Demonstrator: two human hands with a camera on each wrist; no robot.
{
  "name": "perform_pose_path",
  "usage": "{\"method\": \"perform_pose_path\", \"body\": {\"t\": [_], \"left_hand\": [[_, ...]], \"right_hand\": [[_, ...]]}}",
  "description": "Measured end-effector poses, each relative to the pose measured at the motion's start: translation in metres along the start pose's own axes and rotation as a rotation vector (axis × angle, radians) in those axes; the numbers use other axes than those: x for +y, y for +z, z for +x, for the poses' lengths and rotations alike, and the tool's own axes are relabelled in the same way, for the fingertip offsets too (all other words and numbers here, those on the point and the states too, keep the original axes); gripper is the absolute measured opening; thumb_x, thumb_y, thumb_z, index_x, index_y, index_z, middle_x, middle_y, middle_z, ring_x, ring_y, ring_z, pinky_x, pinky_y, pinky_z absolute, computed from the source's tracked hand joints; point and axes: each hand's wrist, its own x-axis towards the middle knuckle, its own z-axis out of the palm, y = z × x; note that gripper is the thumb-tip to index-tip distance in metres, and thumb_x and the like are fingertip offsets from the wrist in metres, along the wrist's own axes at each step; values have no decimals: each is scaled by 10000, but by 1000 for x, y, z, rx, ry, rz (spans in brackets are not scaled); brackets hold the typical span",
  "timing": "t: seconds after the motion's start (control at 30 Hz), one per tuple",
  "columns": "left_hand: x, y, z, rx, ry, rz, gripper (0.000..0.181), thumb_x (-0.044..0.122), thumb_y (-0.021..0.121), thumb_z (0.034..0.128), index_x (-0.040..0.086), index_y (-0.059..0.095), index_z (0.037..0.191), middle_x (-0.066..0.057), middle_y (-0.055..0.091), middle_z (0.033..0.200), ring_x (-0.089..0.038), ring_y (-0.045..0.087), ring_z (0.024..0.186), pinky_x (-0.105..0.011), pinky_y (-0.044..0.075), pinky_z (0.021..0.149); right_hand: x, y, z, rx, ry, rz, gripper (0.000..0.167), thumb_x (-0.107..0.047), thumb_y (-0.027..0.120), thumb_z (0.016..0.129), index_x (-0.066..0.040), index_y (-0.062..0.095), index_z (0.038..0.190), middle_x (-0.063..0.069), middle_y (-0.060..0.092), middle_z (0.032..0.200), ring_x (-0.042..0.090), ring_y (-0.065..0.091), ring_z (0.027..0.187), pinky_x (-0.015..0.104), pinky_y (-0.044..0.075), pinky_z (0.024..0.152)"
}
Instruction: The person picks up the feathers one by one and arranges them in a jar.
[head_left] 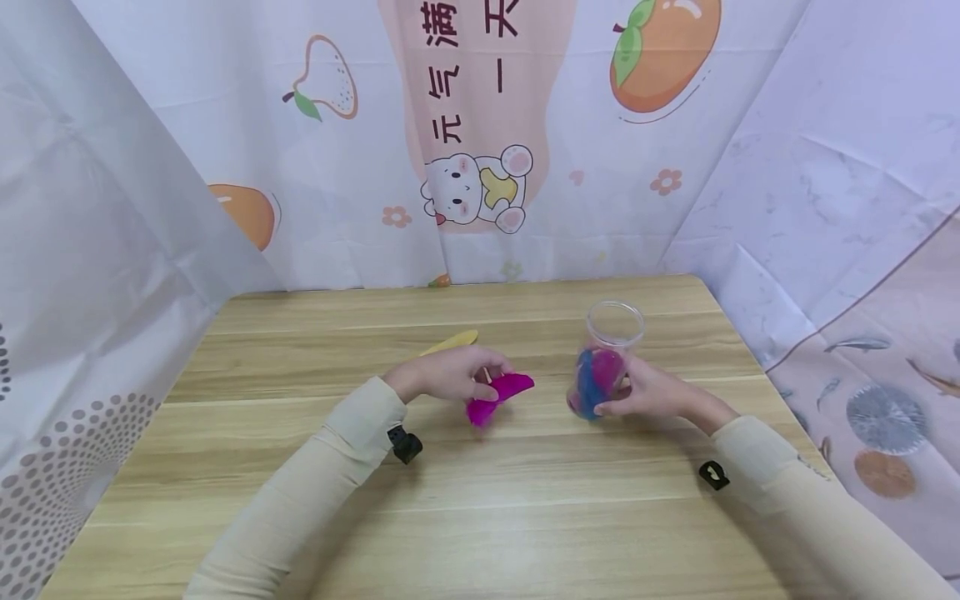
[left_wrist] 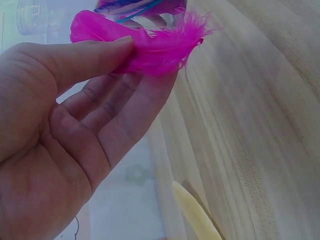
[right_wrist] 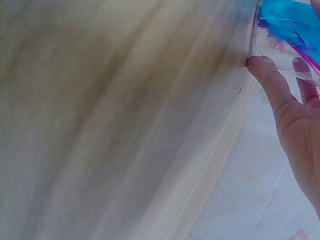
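Observation:
In the head view my left hand (head_left: pixel 456 373) pinches a magenta feather (head_left: pixel 501 396) above the middle of the table. The left wrist view shows that feather (left_wrist: pixel 155 50) between thumb and fingers, its fluffy end pointing right. To the right, my right hand (head_left: pixel 648 390) grips a clear plastic cup (head_left: pixel 615 323) by its lower part, with its round rim at the far end. Blue and magenta feathers (head_left: pixel 596 379) fill the cup's lower part. Only fingers, part of the palm and a bright blue feather (right_wrist: pixel 292 22) show at the right wrist view's edge.
A yellow rounded stick-like thing (head_left: pixel 459 339) lies on the wooden table (head_left: pixel 480 517) just behind my left hand, partly hidden by it. Printed cloth (head_left: pixel 360 167) hangs behind the table and at both sides. Small black pieces (head_left: pixel 406 445) sit by both cuffs.

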Motion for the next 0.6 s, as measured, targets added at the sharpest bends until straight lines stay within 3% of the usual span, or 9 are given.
{"method": "perform_pose_path", "body": {"t": [0.33,0.6], "left_hand": [[1,0,5,2,23,15,283,-1,652,966,39,641,1246,-35,676,1044,-131,677,907,-279,597,721],[7,-2,12,13,77,4,278,6,644,970,31,639,1247,-56,686,1050,-150,683,920,-283,600,735]], "right_hand": [[-2,-1,-2,3,-2,-3,895,-109,874,805,-39,315,1501,193,516,1377,386,561,1220,438,550,956],[-2,0,-1,2,3,-9,906,-108,874,806,-30,308,1509,190,516,1378,381,562,1224,439,542,968]]}}
